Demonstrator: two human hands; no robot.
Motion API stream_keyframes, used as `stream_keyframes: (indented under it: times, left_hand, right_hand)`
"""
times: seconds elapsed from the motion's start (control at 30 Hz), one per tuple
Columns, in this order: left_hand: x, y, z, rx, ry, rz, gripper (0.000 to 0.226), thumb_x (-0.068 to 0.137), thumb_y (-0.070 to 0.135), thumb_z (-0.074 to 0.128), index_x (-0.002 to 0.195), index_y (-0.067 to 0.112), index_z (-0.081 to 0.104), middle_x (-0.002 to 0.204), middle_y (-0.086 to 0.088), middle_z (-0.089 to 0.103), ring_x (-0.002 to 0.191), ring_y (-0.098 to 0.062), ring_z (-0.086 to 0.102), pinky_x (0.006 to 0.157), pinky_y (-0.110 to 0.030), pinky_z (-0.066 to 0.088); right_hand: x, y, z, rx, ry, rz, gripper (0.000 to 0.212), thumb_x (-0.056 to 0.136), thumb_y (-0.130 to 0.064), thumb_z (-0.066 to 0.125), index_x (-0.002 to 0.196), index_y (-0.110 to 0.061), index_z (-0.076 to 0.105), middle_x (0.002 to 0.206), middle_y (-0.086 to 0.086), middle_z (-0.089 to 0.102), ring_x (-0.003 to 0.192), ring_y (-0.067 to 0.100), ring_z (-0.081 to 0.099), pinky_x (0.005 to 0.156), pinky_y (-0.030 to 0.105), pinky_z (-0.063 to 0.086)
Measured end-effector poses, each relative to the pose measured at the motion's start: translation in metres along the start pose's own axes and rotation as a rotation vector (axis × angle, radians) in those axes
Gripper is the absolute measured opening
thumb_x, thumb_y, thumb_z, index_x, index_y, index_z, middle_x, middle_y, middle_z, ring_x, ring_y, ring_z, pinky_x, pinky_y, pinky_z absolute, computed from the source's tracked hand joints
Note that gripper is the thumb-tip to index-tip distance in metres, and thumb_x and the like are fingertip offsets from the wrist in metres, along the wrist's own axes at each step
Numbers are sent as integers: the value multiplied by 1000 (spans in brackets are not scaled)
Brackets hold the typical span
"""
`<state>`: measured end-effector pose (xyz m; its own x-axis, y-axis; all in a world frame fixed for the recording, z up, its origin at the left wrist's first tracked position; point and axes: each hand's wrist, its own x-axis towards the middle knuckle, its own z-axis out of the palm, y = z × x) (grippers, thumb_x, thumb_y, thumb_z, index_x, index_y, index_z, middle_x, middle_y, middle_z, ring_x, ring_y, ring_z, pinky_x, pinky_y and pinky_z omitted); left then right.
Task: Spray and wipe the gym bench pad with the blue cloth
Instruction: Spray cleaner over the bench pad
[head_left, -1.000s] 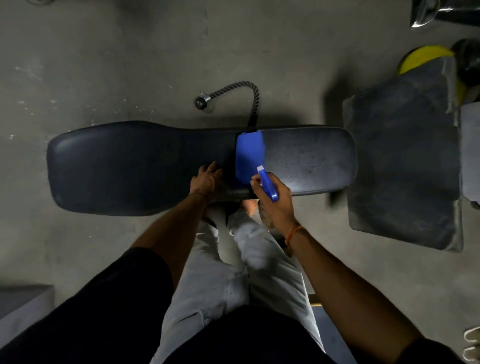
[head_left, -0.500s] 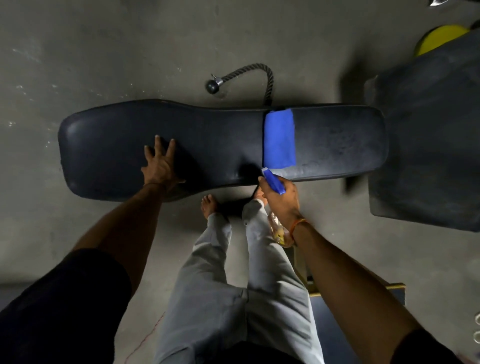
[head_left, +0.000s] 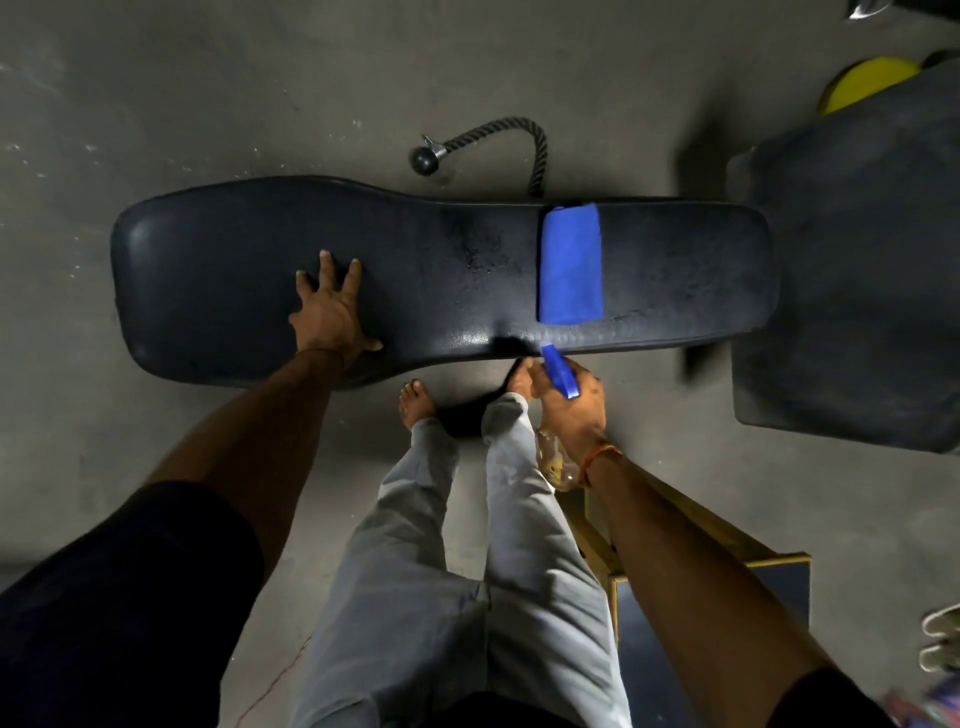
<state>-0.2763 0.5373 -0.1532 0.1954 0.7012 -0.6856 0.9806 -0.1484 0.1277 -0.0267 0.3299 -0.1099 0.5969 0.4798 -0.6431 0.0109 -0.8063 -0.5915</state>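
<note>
A long black gym bench pad (head_left: 218, 270) lies across the view, with wet specks near its middle. A folded blue cloth (head_left: 570, 264) rests flat on the pad's right half. My left hand (head_left: 331, 312) presses palm-down on the pad's left part, fingers spread. My right hand (head_left: 570, 402) is closed around a clear spray bottle with a blue nozzle (head_left: 558, 372), held just off the pad's near edge below the cloth. The nozzle points toward the pad. The bottle's body is mostly hidden under my wrist.
A rope cable attachment (head_left: 488, 140) lies on the concrete floor behind the pad. A second dark pad (head_left: 852, 291) stands at the right, with a yellow disc (head_left: 862, 83) behind it. My bare feet and grey trousers are below the bench. A yellow-framed box (head_left: 727, 577) sits lower right.
My left hand slid left along the pad and now rests flat with fingers spread. The right hand with the bottle drew back to the pad's near edge. The view pulled back.
</note>
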Motion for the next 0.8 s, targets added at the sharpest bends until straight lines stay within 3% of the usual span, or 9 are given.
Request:
stream_keyframes:
  times: [0.2, 0.33, 0.5, 0.6, 0.7, 0.8]
  left_hand:
    - [-1, -11, 0, 15, 16, 55, 124, 70, 45, 89, 162, 34, 6, 171, -4, -7, 154, -46, 5, 110, -65, 41]
    - [0, -27, -6, 43, 33, 89, 120, 70, 42, 89, 162, 32, 13, 172, -1, 0, 152, -45, 12, 108, -64, 44]
    - [-5, -39, -2, -33, 86, 109, 114, 73, 36, 89, 162, 26, 19, 171, 1, 6, 154, -38, 13, 109, -63, 43]
    - [-12, -41, 4, -126, 119, 63, 109, 74, 34, 88, 161, 23, 23, 171, -1, 9, 156, -34, 10, 113, -62, 40]
    - [-21, -51, 9, -189, 186, -6, 106, 72, 35, 89, 158, 23, 28, 170, -4, 14, 155, -37, 12, 116, -66, 31]
    - [-29, -71, 12, -218, 216, -107, 112, 70, 39, 90, 159, 23, 25, 170, -7, 10, 155, -40, 8, 119, -67, 21]
  right_hand:
    - [-17, 11, 16, -273, -152, -52, 59, 86, -70, 69, 112, -17, 69, 101, 8, 71, 92, 28, 68, 88, 39, 57]
    - [-29, 6, 24, -444, -255, -160, 22, 95, -52, 71, 94, -32, 60, 105, 4, 66, 94, 23, 62, 96, 38, 53]
    - [-33, -4, 34, -413, -267, -239, 25, 94, -45, 75, 82, -31, 59, 84, 6, 68, 78, 23, 64, 81, 39, 56]
    - [-33, -11, 40, -359, -282, -234, 28, 93, -47, 75, 90, -20, 69, 88, 3, 66, 88, 28, 65, 91, 46, 56]
    - [-31, -20, 44, -311, -250, -237, 32, 93, -55, 72, 91, -24, 68, 83, -10, 60, 97, 27, 65, 108, 55, 48]
    - [-23, -27, 49, -291, -228, -257, 63, 80, -85, 61, 99, -27, 73, 97, 0, 73, 108, 31, 68, 114, 60, 42]
